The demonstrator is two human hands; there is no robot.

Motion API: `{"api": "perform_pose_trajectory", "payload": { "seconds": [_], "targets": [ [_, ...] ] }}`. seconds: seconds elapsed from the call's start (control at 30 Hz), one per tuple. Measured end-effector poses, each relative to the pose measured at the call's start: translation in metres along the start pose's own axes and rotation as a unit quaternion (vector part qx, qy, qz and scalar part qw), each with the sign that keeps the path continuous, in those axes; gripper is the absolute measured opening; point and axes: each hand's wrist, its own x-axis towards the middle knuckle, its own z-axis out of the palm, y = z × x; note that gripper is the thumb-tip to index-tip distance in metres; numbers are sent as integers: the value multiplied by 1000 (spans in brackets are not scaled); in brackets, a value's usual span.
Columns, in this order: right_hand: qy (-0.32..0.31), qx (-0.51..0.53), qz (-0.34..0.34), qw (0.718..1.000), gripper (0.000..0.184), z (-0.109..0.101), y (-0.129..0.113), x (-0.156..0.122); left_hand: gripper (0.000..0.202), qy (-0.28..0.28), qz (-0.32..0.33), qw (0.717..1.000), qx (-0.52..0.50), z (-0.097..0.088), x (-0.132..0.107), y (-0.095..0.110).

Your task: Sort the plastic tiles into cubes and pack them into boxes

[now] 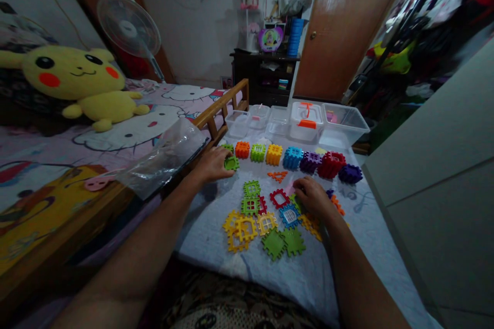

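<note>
left hand point(216, 164), in the head view, has its thumb and fingers closed about a green piece point(231, 163) at the left end of the row of stacks. the green piece lies at the fingertips, just in front of more green pieces point(228, 148); whether it touches them i cannot tell.

right hand point(314, 195) is low over the loose pieces, palm down with fingers bent. a light green piece point(296, 202) lies beside it, partly covered by the fingers; whether they grip anything is hidden. yellow-orange pieces point(311, 227) lie below the wrist, an orange piece point(338, 205) on its outer side.

between the hands, on the pale cloth point(208, 226), lie an orange triangular piece point(277, 177), a red frame point(279, 198), a blue piece point(289, 215) and a green frame point(251, 188). nearer the body are overlapping yellow frames point(244, 228) and two solid green squares point(274, 243).

beyond the hands, the row runs rightward from the green piece: an orange stack point(243, 149), a light green stack point(258, 152), a yellow stack point(274, 154), a blue stack point(293, 158), a purple stack point(311, 162), a dark red stack point(332, 164) and a dark purple stack point(350, 174). clear boxes point(278, 122) stand behind it.
</note>
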Motion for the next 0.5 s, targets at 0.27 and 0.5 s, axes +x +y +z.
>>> {"api": "perform_pose_trajectory", "payload": {
  "seconds": [0.27,0.5],
  "targets": [
    [0,7,-3,1000,19,-1,-1,0,49,-34,15,998,53,-10,60,-60],
    [7,10,-3,1000,19,-2,-1,-1,52,-70,34,996,45,2,84,-71]
  ]
}}
